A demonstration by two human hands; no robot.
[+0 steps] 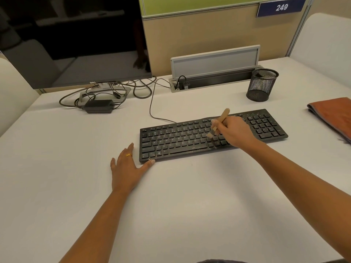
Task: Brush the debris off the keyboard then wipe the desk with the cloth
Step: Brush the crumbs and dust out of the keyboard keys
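A black keyboard (pixel 180 143) lies on the white desk (pixel 190 196), speckled with pale debris, mostly on its right half and number pad. My right hand (pixel 233 131) grips a small wooden-handled brush (pixel 221 119) like a pen, its bristles down on the keys right of the middle. My left hand (pixel 127 168) lies flat on the desk at the keyboard's front left corner, fingers spread, thumb touching the keyboard's edge. A folded orange cloth (pixel 334 114) lies at the desk's right edge.
A dark Dell monitor (pixel 76 44) stands at the back left, with a tangle of cables and a black power brick (pixel 98 106) under it. A black mesh pen cup (pixel 262 84) stands behind the keyboard, next to an open cable tray (pixel 214 73). A partition wall backs the desk.
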